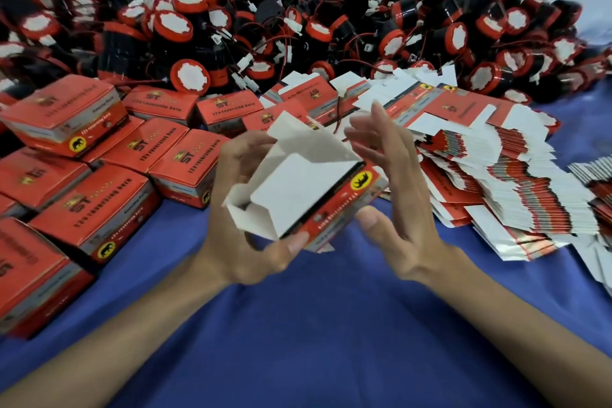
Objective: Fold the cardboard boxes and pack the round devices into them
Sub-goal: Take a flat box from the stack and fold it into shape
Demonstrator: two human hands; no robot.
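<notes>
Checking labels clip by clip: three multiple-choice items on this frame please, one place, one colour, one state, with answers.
1. The stack of flat boxes lies: A) on the right B) on the left C) on the floor.
2. The cloth is: A) green B) blue C) white.
3. The box in the left hand is: A) sealed B) flat C) half folded.
Key: 1 A, it fans out at the frame's right; 2 B, its bare foreground is blue; 3 C, white flaps stand open.
</notes>
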